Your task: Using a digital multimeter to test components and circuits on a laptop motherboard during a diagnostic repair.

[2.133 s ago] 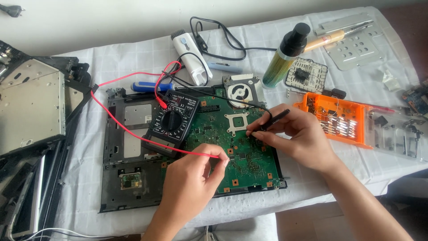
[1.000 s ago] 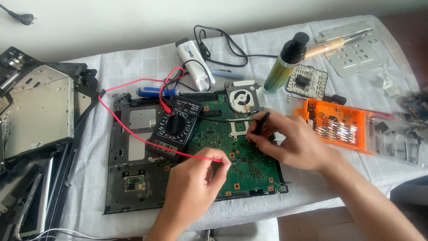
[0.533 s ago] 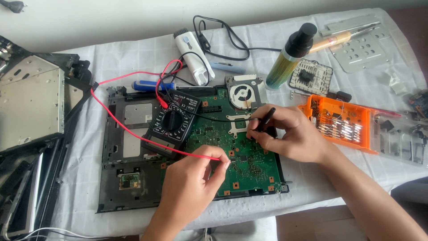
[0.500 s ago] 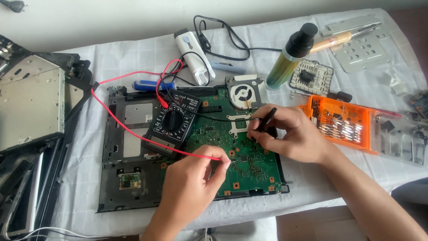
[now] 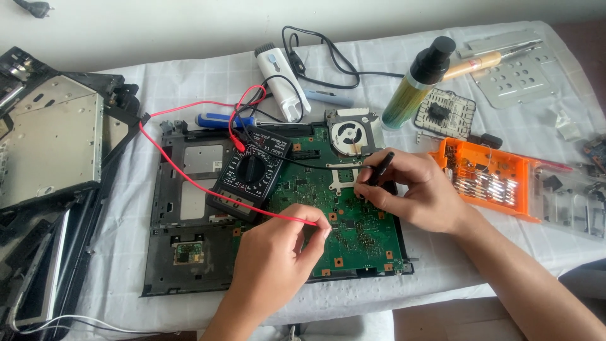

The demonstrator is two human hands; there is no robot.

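White cloth (image 5: pixel 189 82) | left hand (image 5: pixel 278 259) pinches red probe (image 5: pixel 319 223) on green board (image 5: pixel 360 233) | right hand (image 5: pixel 413 192) pinches black probe (image 5: pixel 380 168)

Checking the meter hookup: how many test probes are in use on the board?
2. The red probe is pinched in the left hand at the green circuit board; the black probe is in the right hand, farther up the board.
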